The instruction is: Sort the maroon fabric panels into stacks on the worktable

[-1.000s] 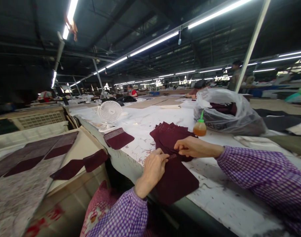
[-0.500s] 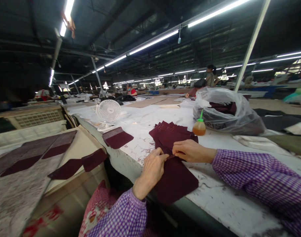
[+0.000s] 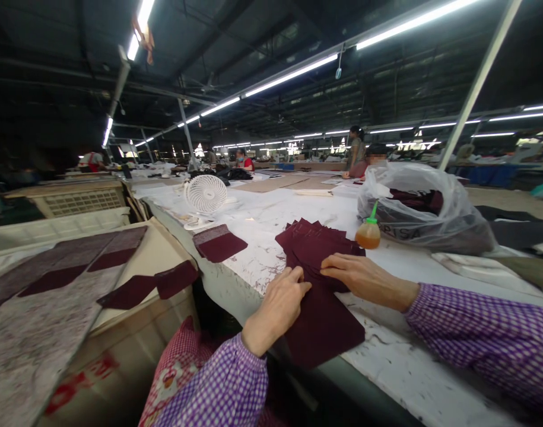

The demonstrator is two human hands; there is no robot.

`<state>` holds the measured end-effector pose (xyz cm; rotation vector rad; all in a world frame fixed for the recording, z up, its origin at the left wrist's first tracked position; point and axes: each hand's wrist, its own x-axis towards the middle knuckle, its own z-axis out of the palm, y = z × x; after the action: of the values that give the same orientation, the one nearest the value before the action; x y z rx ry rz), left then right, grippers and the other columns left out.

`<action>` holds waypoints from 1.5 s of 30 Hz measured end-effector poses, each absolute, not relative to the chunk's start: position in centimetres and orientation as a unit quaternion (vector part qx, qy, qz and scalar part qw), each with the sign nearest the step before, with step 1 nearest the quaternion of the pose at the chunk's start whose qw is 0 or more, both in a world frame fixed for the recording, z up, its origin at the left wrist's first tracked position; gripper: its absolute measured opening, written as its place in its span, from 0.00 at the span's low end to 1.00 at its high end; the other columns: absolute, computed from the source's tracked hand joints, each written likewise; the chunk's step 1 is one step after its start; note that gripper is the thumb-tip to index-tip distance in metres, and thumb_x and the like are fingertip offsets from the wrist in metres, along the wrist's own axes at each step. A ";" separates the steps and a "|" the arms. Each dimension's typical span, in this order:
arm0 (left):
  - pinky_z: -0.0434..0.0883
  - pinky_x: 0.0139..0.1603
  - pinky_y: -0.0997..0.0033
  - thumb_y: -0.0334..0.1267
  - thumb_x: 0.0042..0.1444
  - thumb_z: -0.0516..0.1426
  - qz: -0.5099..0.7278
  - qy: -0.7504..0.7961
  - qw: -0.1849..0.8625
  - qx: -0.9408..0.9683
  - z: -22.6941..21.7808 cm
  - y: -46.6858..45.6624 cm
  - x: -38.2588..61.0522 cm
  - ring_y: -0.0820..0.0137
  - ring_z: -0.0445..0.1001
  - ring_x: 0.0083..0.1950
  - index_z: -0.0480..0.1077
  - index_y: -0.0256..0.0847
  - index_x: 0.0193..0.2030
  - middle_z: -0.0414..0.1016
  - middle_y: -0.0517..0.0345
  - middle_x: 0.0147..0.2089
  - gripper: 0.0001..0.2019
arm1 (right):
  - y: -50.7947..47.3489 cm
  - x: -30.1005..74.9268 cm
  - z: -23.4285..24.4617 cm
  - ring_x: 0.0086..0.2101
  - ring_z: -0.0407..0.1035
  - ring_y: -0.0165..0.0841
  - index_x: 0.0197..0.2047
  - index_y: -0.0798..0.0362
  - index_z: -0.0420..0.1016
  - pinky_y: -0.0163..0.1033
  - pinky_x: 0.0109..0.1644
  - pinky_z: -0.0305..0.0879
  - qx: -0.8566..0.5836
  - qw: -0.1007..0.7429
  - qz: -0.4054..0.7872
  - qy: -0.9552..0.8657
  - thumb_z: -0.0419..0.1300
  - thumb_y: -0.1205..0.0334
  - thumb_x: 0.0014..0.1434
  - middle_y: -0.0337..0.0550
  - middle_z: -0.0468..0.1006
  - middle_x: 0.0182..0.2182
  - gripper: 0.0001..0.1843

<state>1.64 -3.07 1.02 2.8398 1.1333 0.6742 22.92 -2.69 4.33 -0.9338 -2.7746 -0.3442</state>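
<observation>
A fanned stack of dark maroon fabric pieces (image 3: 316,240) lies on the white-covered table. A larger maroon fabric piece (image 3: 329,329) extends from it toward me and hangs over the near edge. My left hand (image 3: 280,305) is closed, its curled fingers on the fabric where the stack meets this piece. Just to the right, my right hand (image 3: 367,279) pinches fabric at the stack's near end, thumb and fingertips together. A short gap separates the two hands. Exactly which layers each hand grips is hidden by the fingers.
A bottle of amber liquid (image 3: 368,233) with a green nozzle stands behind my right hand, beside a clear plastic bag (image 3: 458,219) holding maroon cloth. Another maroon piece (image 3: 220,243) lies left, near a white fan (image 3: 206,194). More pieces lie over a cream bin (image 3: 159,320). People work farther back.
My hands have drawn slightly apart, the right one moving a little away from the left. The view has turned a little left. In the background, a standing person has shifted left.
</observation>
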 end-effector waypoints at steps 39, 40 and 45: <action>0.67 0.49 0.65 0.34 0.58 0.53 0.462 0.470 0.109 0.744 -1.7 -0.3 -12.2 0.65 0.72 0.45 0.75 0.42 0.40 0.76 0.53 0.41 0.10 | -1.1 16.5 6.2 0.34 0.63 0.33 0.35 0.52 0.65 0.38 0.41 0.61 -0.301 -0.003 0.065 -0.952 0.53 0.69 0.59 0.41 0.69 0.33 0.03; 0.67 0.50 0.64 0.33 0.58 0.53 0.463 0.489 0.087 0.734 -2.0 0.4 -12.5 0.64 0.72 0.46 0.75 0.42 0.41 0.75 0.54 0.42 0.10 | -1.2 16.4 6.1 0.35 0.63 0.33 0.34 0.52 0.65 0.39 0.42 0.61 -0.284 0.002 0.057 -0.957 0.52 0.69 0.59 0.42 0.69 0.34 0.04; 0.67 0.51 0.57 0.31 0.55 0.54 0.491 0.549 0.022 0.676 -2.0 1.9 -12.8 0.60 0.69 0.48 0.71 0.39 0.48 0.69 0.49 0.45 0.14 | -1.8 16.7 5.3 0.41 0.63 0.35 0.42 0.51 0.65 0.41 0.48 0.60 -0.277 0.040 0.036 -0.959 0.49 0.71 0.60 0.45 0.66 0.41 0.09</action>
<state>-12.79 1.89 -1.97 2.0944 1.7000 1.5213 16.70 -1.80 5.27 -0.8500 -2.9387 0.1100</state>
